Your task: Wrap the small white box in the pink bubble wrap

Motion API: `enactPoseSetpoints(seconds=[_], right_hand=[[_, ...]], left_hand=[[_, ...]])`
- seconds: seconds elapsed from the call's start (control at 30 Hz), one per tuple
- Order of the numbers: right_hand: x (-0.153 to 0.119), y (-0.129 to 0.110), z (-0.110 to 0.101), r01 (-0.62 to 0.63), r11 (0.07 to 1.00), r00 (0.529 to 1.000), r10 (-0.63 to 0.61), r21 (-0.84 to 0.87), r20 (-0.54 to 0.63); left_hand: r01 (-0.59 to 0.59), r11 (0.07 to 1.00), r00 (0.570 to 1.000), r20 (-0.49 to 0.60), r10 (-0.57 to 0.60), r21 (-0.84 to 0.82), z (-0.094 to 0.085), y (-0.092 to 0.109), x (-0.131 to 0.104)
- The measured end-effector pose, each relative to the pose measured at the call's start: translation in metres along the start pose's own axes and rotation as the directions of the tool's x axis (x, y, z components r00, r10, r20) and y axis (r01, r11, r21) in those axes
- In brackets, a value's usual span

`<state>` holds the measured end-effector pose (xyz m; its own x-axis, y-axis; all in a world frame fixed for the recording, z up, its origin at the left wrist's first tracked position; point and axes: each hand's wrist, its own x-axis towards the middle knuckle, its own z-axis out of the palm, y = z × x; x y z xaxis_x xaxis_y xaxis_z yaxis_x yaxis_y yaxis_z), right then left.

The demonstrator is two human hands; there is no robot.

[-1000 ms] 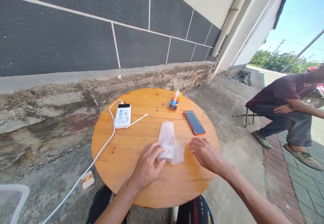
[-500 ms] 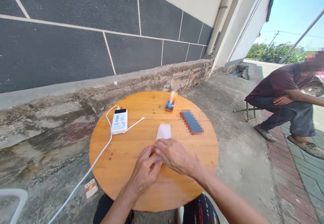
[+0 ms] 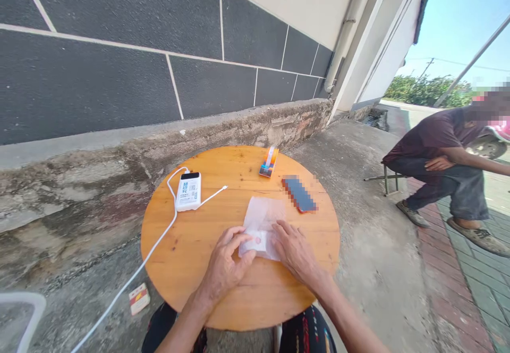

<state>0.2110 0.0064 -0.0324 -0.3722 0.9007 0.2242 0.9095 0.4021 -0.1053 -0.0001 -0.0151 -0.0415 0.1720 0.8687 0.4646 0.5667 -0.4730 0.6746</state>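
A translucent whitish wrapping sheet, perhaps bubble wrap, is spread on the round wooden table in front of me. On its lower part lies a small white packet with a reddish mark. My left hand holds the packet's left end, index finger above and thumb below. My right hand rests on the right side of the sheet, its fingers spread and bent, gripping nothing that I can see.
A white power bank with a white cable lies at the table's left. An orange tape dispenser stands at the back, and a pixelated phone lies to the right. A seated person is off to the right. A small box lies on the ground.
My hands were together over the narrow, folded sheet. They have moved apart, the right one to the right, and the sheet is now opened wide with the white packet showing.
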Motion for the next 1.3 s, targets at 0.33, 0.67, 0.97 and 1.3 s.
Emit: enactPoseSetpoints(seconds=[0.33,0.67,0.97,1.3], right_hand=[[-0.011,-0.006,0.020,-0.054,0.998,0.990,0.057,0.027,-0.126],[-0.015,0.002,0.023,-0.003,0.986,0.982,0.035,0.168,-0.187],[-0.015,0.016,0.030,-0.029,0.754,0.932,0.258,0.657,-0.255],[-0.014,0.022,0.034,-0.047,0.673,0.952,0.253,0.739,-0.170]], left_hand=[[0.272,0.882,0.947,0.055,-0.316,0.384,0.003,0.030,0.057],[0.328,0.826,0.945,-0.153,-0.291,0.459,-0.034,-0.012,0.031],[-0.081,0.936,0.974,0.225,0.002,0.343,-0.016,0.030,0.035],[-0.232,0.927,0.941,0.311,0.137,0.293,-0.031,0.044,0.007]])
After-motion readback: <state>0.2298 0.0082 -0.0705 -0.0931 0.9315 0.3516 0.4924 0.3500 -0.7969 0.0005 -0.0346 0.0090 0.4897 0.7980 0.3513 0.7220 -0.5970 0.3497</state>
